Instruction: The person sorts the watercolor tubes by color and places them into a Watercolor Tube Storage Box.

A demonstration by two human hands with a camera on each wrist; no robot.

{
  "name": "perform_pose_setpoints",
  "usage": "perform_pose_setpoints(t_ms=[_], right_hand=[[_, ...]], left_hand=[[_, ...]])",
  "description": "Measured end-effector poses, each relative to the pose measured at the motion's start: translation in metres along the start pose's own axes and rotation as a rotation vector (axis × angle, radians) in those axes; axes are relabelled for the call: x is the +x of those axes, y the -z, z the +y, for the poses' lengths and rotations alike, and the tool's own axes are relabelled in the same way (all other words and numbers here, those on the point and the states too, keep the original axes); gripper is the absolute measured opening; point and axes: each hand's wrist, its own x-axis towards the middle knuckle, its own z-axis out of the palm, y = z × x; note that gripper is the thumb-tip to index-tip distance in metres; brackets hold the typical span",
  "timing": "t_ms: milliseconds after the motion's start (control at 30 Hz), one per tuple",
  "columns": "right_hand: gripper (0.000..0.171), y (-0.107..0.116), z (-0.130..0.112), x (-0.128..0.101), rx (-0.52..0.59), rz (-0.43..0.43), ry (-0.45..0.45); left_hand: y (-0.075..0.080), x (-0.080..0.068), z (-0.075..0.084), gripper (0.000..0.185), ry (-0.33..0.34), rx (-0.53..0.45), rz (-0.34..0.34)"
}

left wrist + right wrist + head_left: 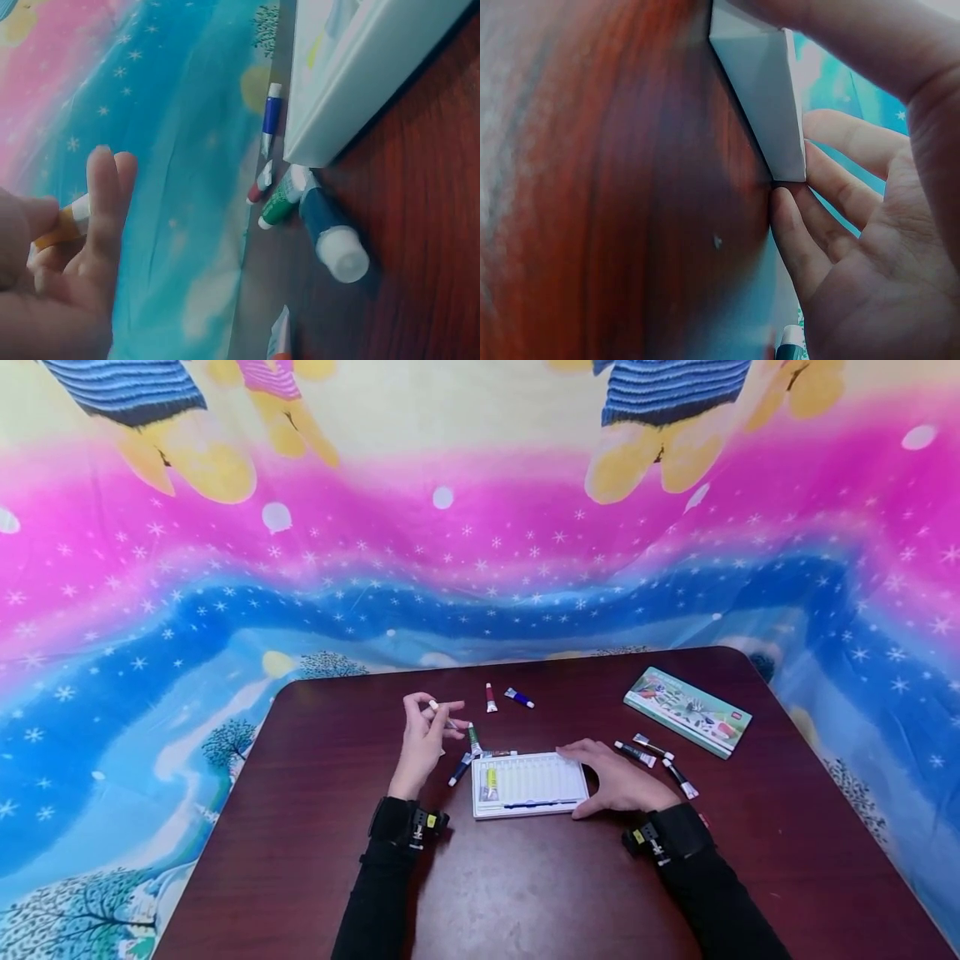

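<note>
My left hand (422, 745) is raised at the left of the tray and pinches a small paint tube (64, 229) with an orange-brown body. Its index and middle fingers point out straight. A white plastic paint tray (536, 777) with a row of slots lies on the table. Inside it are a yellow paint tube (488, 783) at the left end and a thin blue paintbrush (540, 804) along the near side. My right hand (621, 781) grips the tray's right end, thumb at the near corner and fingers at the far one. Close to my left hand lies a green paint tube (474, 739).
A dark blue tube (461, 769) lies by the tray's left corner. Farther back are a red tube (491, 697) and a blue tube (519, 697). Several dark tubes (636, 754) lie on the right, near a green illustrated box (687, 712). A printed curtain (480, 568) hangs behind the table.
</note>
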Motion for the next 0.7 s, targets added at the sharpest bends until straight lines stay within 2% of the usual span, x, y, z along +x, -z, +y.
perform_pose_setpoints(t_ms=[100, 233, 400, 467, 567, 700], right_hand=[[0.098, 0.000, 0.000, 0.000, 0.001, -0.004, 0.005], [0.099, 0.000, 0.001, 0.000, 0.001, -0.003, 0.005], [0.099, 0.000, 0.001, 0.000, 0.006, -0.001, 0.003], [0.099, -0.001, 0.001, 0.000, 0.006, -0.002, 0.004], [0.099, -0.001, 0.001, 0.000, 0.001, -0.006, 0.002], [0.098, 0.000, 0.000, 0.000, 0.002, -0.005, -0.002]], left_hand=[[0.005, -0.002, 0.002, 0.028, 0.041, 0.044, 0.077], [0.009, -0.003, 0.003, 0.027, 0.071, 0.035, 0.123], [0.011, -0.002, 0.005, 0.027, 0.052, 0.053, 0.131], [0.012, -0.002, 0.004, 0.030, 0.064, 0.062, 0.129], [0.015, 0.000, -0.008, 0.037, 0.076, 0.080, 0.113], [0.015, 0.003, -0.021, 0.039, 0.076, 0.046, 0.062]])
